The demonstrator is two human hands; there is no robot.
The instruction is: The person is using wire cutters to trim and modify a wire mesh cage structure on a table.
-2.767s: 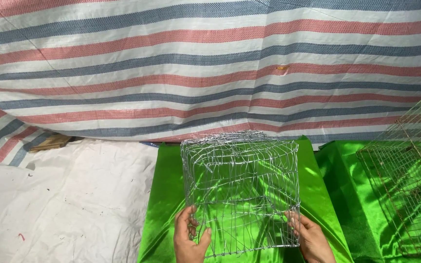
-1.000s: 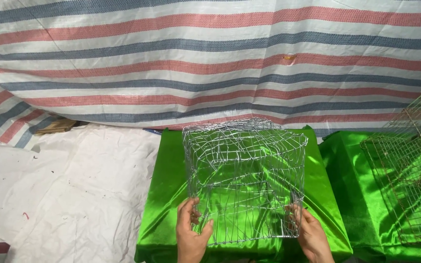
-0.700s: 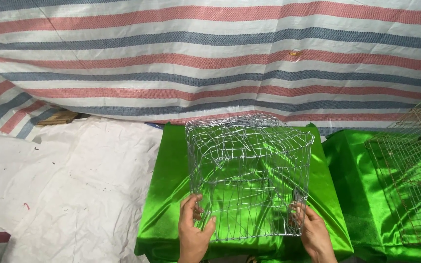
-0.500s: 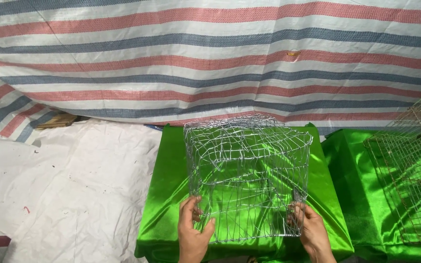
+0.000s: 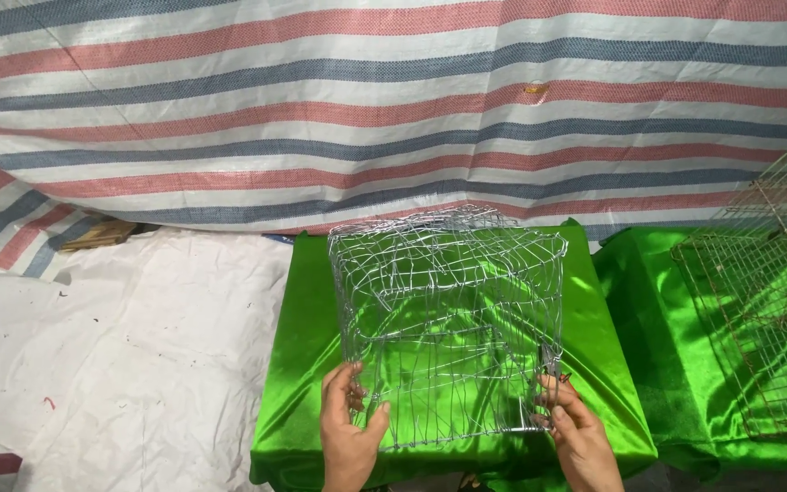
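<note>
A box-shaped cage of bent silver wire (image 5: 448,319) stands on a stand draped in shiny green cloth (image 5: 302,364). My left hand (image 5: 350,435) grips the cage's near lower left corner, fingers hooked through the mesh. At the near lower right corner my right hand (image 5: 576,430) clasps the wire in the same way. The cage sits upright, its open mesh showing the green cloth through it.
A second green-draped surface (image 5: 649,310) lies to the right, with a rusty wire mesh cage (image 5: 767,301) on it. White sheeting (image 5: 129,346) covers the floor on the left. A red, blue and white striped tarpaulin (image 5: 393,109) hangs behind. Some wood (image 5: 93,235) lies at its foot.
The view has shifted slightly, so the cage sits a little further right and lower. Both hands have kept their grip on the cage's near bottom corners.
</note>
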